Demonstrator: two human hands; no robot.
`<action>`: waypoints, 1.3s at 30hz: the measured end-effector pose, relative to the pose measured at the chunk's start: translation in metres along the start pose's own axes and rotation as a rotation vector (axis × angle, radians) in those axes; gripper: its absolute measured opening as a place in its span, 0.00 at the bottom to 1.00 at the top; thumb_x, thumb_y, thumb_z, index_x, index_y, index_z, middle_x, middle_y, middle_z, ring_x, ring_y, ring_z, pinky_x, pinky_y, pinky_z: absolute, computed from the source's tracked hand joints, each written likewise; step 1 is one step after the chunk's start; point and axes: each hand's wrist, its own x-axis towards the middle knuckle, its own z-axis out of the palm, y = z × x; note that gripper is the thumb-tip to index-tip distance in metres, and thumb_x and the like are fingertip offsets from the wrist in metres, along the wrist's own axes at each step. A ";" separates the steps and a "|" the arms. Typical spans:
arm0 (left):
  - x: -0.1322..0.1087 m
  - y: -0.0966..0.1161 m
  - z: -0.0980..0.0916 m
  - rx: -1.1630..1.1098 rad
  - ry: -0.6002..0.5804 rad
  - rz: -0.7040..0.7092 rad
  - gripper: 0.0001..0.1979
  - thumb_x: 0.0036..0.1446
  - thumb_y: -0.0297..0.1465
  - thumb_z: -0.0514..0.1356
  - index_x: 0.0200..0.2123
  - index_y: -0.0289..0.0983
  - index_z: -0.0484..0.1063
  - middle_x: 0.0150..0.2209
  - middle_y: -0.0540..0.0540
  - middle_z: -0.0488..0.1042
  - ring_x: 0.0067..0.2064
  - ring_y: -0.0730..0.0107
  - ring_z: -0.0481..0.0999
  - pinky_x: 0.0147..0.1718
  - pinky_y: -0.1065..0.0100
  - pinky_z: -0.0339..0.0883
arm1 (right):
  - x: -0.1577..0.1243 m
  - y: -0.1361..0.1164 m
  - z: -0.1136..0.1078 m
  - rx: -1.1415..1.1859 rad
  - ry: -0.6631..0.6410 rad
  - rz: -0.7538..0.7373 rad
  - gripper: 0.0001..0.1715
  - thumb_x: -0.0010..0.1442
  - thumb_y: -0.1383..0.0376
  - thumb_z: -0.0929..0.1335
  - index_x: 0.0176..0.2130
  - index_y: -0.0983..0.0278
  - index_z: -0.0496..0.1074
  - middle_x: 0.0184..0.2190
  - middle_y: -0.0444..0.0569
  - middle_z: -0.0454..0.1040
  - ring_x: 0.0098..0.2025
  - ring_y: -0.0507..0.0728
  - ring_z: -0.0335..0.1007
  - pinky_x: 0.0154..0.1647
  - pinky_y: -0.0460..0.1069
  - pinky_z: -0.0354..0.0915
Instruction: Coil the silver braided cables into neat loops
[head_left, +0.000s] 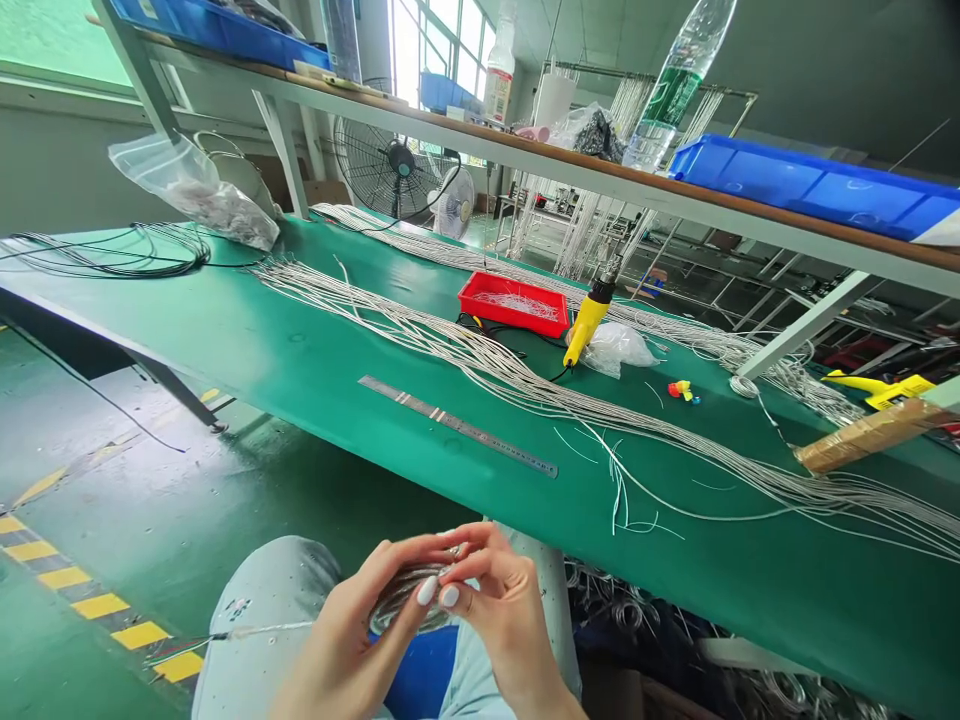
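Above my lap, my left hand [375, 620] is closed round a coiled bundle of pale cable [409, 598]. My right hand [499, 610] pinches the same coil at its right side, with the thumbs of both hands close together. The fingers partly cover the coil. From the left of my left hand, a cable end [262, 629] with thin coloured wires runs out over my knee. A steel ruler [487, 440] lies on the green table [330, 400] beyond my hands.
Long bundles of pale cable [450, 345] stretch across the table. Behind them are a red tray [514, 303] and a yellow tool [586, 325]. Cut wire pieces [619, 485] lie at the right. A shelf [465, 128] with blue bins and bottles runs above the table.
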 end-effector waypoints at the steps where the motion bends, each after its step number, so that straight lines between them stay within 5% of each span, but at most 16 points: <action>1: -0.001 0.001 0.002 -0.060 0.036 -0.027 0.16 0.61 0.44 0.59 0.50 0.46 0.71 0.48 0.46 0.78 0.48 0.62 0.77 0.45 0.68 0.75 | -0.001 -0.001 0.001 -0.020 0.001 0.005 0.06 0.50 0.58 0.79 0.30 0.54 0.83 0.41 0.48 0.78 0.44 0.59 0.73 0.48 0.53 0.70; 5: -0.007 -0.001 0.003 -0.015 0.062 -0.043 0.18 0.61 0.44 0.59 0.52 0.45 0.68 0.49 0.45 0.78 0.48 0.61 0.78 0.46 0.66 0.75 | -0.003 -0.003 0.003 -0.099 0.047 -0.030 0.04 0.52 0.59 0.78 0.31 0.53 0.83 0.36 0.47 0.80 0.42 0.59 0.75 0.45 0.52 0.71; 9: -0.007 -0.013 -0.005 0.343 -0.092 0.143 0.20 0.64 0.41 0.55 0.59 0.48 0.62 0.57 0.43 0.73 0.58 0.57 0.72 0.56 0.57 0.70 | -0.003 -0.002 0.004 -0.129 0.095 -0.064 0.03 0.52 0.60 0.79 0.31 0.52 0.83 0.33 0.46 0.80 0.39 0.58 0.75 0.42 0.50 0.71; 11: -0.005 -0.017 -0.005 0.426 -0.084 0.218 0.18 0.64 0.39 0.55 0.56 0.47 0.65 0.53 0.43 0.75 0.55 0.59 0.73 0.53 0.59 0.72 | -0.003 0.000 0.004 -0.126 0.098 -0.054 0.03 0.51 0.59 0.79 0.30 0.53 0.83 0.32 0.46 0.80 0.38 0.58 0.76 0.41 0.50 0.72; 16: -0.001 -0.012 0.006 0.277 0.064 0.230 0.06 0.63 0.38 0.58 0.43 0.47 0.72 0.34 0.51 0.75 0.37 0.68 0.73 0.36 0.71 0.69 | -0.003 0.000 0.006 -0.100 0.129 0.001 0.05 0.51 0.58 0.78 0.29 0.55 0.83 0.30 0.47 0.79 0.37 0.58 0.75 0.39 0.50 0.72; 20: -0.007 0.000 0.007 0.166 0.066 0.188 0.09 0.63 0.38 0.58 0.45 0.48 0.72 0.35 0.51 0.74 0.36 0.66 0.73 0.37 0.69 0.67 | -0.003 -0.004 0.001 0.006 0.007 -0.052 0.04 0.56 0.59 0.76 0.33 0.56 0.81 0.34 0.47 0.80 0.40 0.57 0.75 0.43 0.50 0.71; 24: -0.010 0.004 0.005 0.120 0.053 0.170 0.10 0.63 0.38 0.57 0.47 0.51 0.71 0.36 0.54 0.75 0.37 0.68 0.73 0.46 0.68 0.63 | 0.000 -0.009 -0.008 0.137 -0.083 0.015 0.18 0.57 0.59 0.76 0.48 0.52 0.75 0.37 0.43 0.81 0.41 0.54 0.76 0.46 0.49 0.69; 28: -0.007 0.002 0.006 0.099 0.024 0.204 0.10 0.63 0.37 0.57 0.48 0.53 0.71 0.35 0.56 0.74 0.36 0.71 0.72 0.46 0.69 0.62 | 0.001 -0.015 -0.015 -0.068 -0.107 -0.083 0.04 0.58 0.60 0.75 0.35 0.56 0.79 0.33 0.45 0.81 0.37 0.55 0.75 0.41 0.48 0.68; 33: -0.003 -0.006 0.007 0.157 0.000 0.279 0.12 0.63 0.35 0.59 0.48 0.57 0.70 0.35 0.57 0.74 0.38 0.71 0.70 0.40 0.74 0.64 | 0.003 -0.022 -0.020 -0.255 -0.117 -0.177 0.04 0.59 0.59 0.74 0.36 0.56 0.81 0.33 0.46 0.80 0.35 0.56 0.74 0.38 0.50 0.68; 39: -0.006 -0.016 0.015 0.320 0.010 0.296 0.15 0.63 0.42 0.58 0.53 0.60 0.66 0.43 0.60 0.75 0.44 0.72 0.71 0.50 0.76 0.61 | 0.012 -0.017 -0.018 -0.163 -0.024 -0.065 0.07 0.58 0.57 0.74 0.32 0.57 0.82 0.35 0.48 0.77 0.37 0.55 0.73 0.35 0.47 0.68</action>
